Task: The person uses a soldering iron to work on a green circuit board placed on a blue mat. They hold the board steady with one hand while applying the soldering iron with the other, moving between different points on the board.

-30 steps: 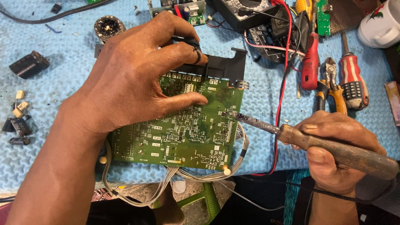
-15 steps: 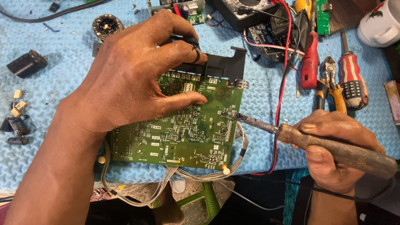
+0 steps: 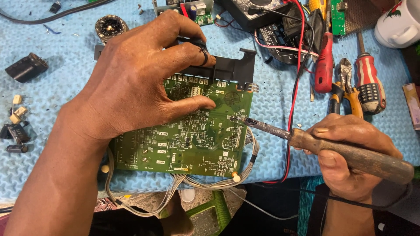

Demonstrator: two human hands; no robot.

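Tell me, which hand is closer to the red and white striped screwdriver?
Right. The right hand, holding the soldering iron, sits just below the striped screwdriver. The left hand lies far across on the green circuit board.

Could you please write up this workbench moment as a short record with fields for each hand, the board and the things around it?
left hand: pressed flat on the green circuit board, fingers over its black connector strip
right hand: gripping a soldering iron by its worn handle
iron tip: touching the board near its right edge
surface: blue textured mat
tools at right: red screwdriver, striped screwdriver, pliers
under the board: grey wire bundle
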